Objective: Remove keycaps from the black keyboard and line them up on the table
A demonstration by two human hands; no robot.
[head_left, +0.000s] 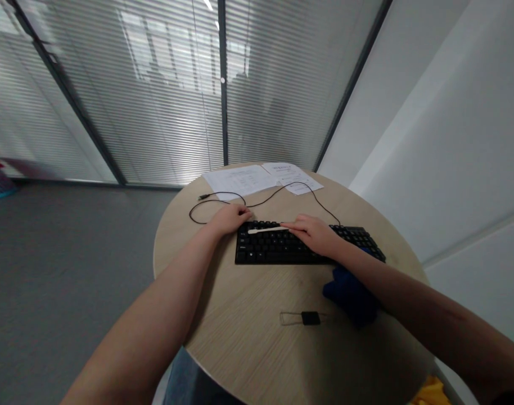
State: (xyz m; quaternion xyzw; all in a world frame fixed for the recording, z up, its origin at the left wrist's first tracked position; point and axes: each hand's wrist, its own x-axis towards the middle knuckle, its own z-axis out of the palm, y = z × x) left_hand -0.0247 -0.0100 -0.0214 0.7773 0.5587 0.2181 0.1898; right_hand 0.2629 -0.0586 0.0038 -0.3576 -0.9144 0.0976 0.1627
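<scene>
A black keyboard lies on a round wooden table. My left hand rests curled on the keyboard's far left corner, steadying it. My right hand lies over the keys and pinches one end of a thin white stick, maybe a swab, whose tip points left along the upper key rows. The keyboard's black cable loops away across the table behind my left hand.
A dark blue cloth sits under my right forearm. A small wire keycap puller with a black handle lies near the front edge. Two paper sheets lie at the far edge. Glass walls with blinds stand behind.
</scene>
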